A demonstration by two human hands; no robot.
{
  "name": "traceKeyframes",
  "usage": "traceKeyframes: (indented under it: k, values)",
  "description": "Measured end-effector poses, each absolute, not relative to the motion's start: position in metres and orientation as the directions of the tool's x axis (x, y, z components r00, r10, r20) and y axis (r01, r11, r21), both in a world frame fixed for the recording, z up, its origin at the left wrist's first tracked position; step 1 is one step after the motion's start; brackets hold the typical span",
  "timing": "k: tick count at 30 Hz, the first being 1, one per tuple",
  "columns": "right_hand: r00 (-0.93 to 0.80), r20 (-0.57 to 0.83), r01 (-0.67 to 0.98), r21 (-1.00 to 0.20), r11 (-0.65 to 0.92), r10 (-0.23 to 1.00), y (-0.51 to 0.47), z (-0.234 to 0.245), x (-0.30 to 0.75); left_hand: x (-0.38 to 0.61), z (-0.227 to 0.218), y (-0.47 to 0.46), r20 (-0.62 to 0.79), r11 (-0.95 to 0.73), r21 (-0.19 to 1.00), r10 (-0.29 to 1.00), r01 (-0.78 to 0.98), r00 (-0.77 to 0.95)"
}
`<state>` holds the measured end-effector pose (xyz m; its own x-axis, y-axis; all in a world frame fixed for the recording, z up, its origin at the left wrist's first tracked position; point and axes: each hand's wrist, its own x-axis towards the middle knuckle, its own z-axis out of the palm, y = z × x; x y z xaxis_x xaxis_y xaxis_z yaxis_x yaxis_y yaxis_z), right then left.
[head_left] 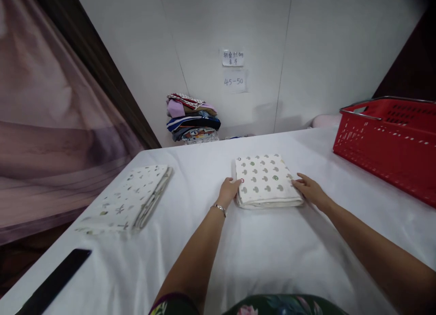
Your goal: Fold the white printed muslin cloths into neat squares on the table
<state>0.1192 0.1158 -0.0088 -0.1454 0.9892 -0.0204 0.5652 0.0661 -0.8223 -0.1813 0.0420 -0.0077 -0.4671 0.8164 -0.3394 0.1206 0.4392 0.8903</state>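
A white folded cloth (262, 176) printed with small grey mushroom shapes and a few green and red ones lies flat on the white-covered table (190, 260). At its left edge, my left hand (229, 191) grips the side, the thumb resting on top; a silver bracelet is on that wrist. On the opposite edge my right hand (311, 192) holds the cloth's side with bent fingers, some of them hidden. Farther left lies another folded white cloth (131, 197) with a leafy print, its layered edge turned towards me; neither hand touches it.
A red plastic basket (384, 147) with a metal handle stands at the right. Beyond the table's far edge is a stack of folded fabrics (193, 122). A dark flat object (54, 281) lies at the near left. Pinkish curtains (61, 106) hang along the left side.
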Motion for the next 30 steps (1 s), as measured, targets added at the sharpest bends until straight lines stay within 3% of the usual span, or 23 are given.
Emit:
traceKeyframes:
  k: [3,5,7,9,12,16,19,24,27,30]
  values:
    - [-0.169,0.252,0.566,-0.766,0.303,0.953,0.098,-0.014,0.131,-0.175,-0.002,0.025,-0.21,0.39,0.869,0.849,0.305,-0.486]
    - [-0.241,0.359,0.556,-0.71,0.432,0.902,0.085,-0.014,0.136,-0.167,0.003,0.011,0.003,0.277,0.807,0.882,0.522,-0.472]
    - [-0.339,0.405,0.572,-0.628,0.528,0.849,0.075,-0.01,0.138,-0.155,0.009,-0.001,0.233,0.097,0.68,0.911,0.727,-0.34]
    - [-0.451,0.423,0.591,-0.518,0.618,0.786,0.07,-0.004,0.137,-0.143,0.013,-0.009,0.35,-0.087,0.527,0.929,0.845,-0.122]
    - [-0.604,0.417,0.588,-0.343,0.732,0.68,0.072,0.003,0.13,-0.127,0.014,-0.01,0.328,-0.226,0.384,0.94,0.895,0.097]
    - [-0.711,0.331,0.588,-0.205,0.782,0.621,0.079,0.007,0.126,-0.122,0.013,-0.003,0.252,-0.283,0.291,0.944,0.914,0.212]
    - [-0.711,0.304,0.599,-0.212,0.772,0.634,0.082,0.004,0.125,-0.124,0.013,0.001,0.243,-0.331,0.252,0.931,0.909,0.271]
    - [-0.622,0.39,0.584,-0.346,0.734,0.679,0.082,-0.001,0.125,-0.128,0.013,0.002,0.236,-0.305,0.286,0.941,0.908,0.242]
    - [-0.592,0.455,0.591,-0.316,0.742,0.665,0.077,-0.002,0.13,-0.128,0.011,-0.001,0.283,-0.314,0.298,0.931,0.901,0.231]
    - [-0.636,0.452,0.577,-0.26,0.774,0.626,0.072,-0.005,0.137,-0.126,0.008,-0.007,0.316,-0.363,0.231,0.906,0.903,0.283]
